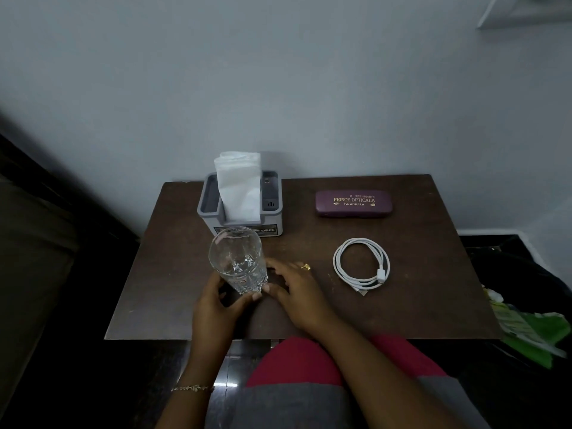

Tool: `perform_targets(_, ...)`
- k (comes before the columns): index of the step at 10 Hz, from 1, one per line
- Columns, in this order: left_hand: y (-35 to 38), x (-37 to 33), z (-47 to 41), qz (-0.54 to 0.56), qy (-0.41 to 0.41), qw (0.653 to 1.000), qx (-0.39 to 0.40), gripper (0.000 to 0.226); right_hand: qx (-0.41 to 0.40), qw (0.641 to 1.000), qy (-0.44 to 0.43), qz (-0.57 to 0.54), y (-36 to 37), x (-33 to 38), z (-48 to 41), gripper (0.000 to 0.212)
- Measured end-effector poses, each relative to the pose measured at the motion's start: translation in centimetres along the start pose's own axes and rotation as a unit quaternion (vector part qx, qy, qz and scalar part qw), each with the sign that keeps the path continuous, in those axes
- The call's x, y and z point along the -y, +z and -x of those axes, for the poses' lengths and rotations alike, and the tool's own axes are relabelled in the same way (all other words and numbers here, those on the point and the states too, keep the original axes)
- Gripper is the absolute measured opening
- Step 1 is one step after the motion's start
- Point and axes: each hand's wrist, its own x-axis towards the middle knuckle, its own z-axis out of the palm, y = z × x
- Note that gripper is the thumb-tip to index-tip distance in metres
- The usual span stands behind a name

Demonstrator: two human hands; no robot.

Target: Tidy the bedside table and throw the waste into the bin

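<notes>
Head view: left fingers (244,301) curl round glass (236,261), right fingers (278,267) straight against it; case (354,203) reads PRINCE OPTICALS, holder (272,222) OPEL.

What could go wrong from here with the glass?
1. The glass is tall and gripped only near its base by the left hand, with the right hand just touching it, so it could tip.
2. The tissue box stands close behind it, and pushing forward could knock them together.
3. The coiled cable lies near the right hand, and a sweep could drag it.
</notes>
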Motion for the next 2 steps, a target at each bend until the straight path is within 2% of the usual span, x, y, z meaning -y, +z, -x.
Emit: perform_targets(2,-0.7,0.8,1.7,0.006,-0.015,1.0,-0.019,0.08,0.016,0.997,0.04,-0.065,-0.5,-0.2,1.0,0.057)
